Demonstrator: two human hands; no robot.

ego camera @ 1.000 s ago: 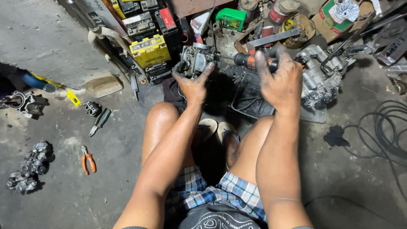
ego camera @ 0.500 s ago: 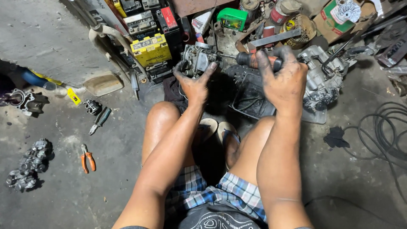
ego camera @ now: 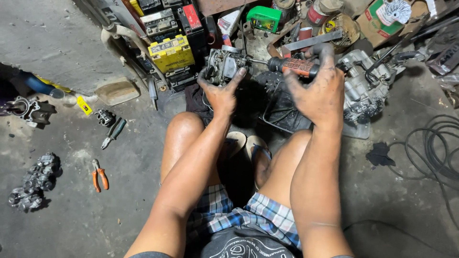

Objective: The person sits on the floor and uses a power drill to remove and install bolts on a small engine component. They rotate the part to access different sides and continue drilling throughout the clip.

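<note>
I look down on a stained concrete floor (ego camera: 76, 224) in a cluttered workshop, with the person's bare knees and plaid shorts (ego camera: 248, 215) nearest to me and a pair of sandals (ego camera: 248, 148) between the legs. Beyond the knees the left hand (ego camera: 221, 93) has its grip closed around a small metal carburettor (ego camera: 224, 64), thumb on the right face, fingers wrapped behind. Just right of it, the right hand (ego camera: 318, 91), dark with grease, has its grip closed on the orange handle of a screwdriver (ego camera: 294, 67), whose shaft runs left to meet the carburettor's side. Under both hands lies a dark engine part (ego camera: 282, 107) with wire loops. Right of the right hand sits a grey engine casing (ego camera: 358, 88), and farther right black cables (ego camera: 430, 153) coil on the floor. Left of the left hand, well apart, lie orange-handled pliers (ego camera: 99, 174), a dark-handled tool (ego camera: 114, 134) and another carburettor (ego camera: 33, 181). Past the hands stands a yellow battery (ego camera: 172, 52) among other boxes, with a green box (ego camera: 263, 18) farther back.
</note>
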